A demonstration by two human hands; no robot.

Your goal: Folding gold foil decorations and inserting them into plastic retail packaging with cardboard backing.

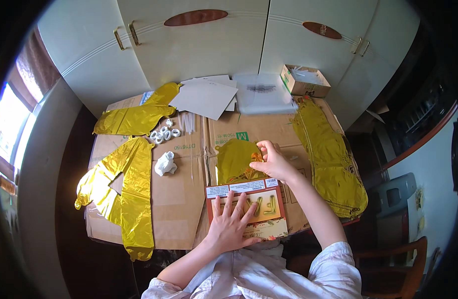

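Note:
My left hand lies flat with fingers spread on a red-edged packet showing gold shapes, at the near edge of the cardboard-covered table. My right hand pinches the edge of a folded gold foil balloon that sticks out of the packet's far end. The balloon is flat and crumpled where the fingers grip it.
Flat gold foil balloons lie at the left, back left and right. White ribbon rolls, clear straws, a crumpled white wad, white sheets, a plastic bag and an open carton sit behind. Cupboard doors stand beyond.

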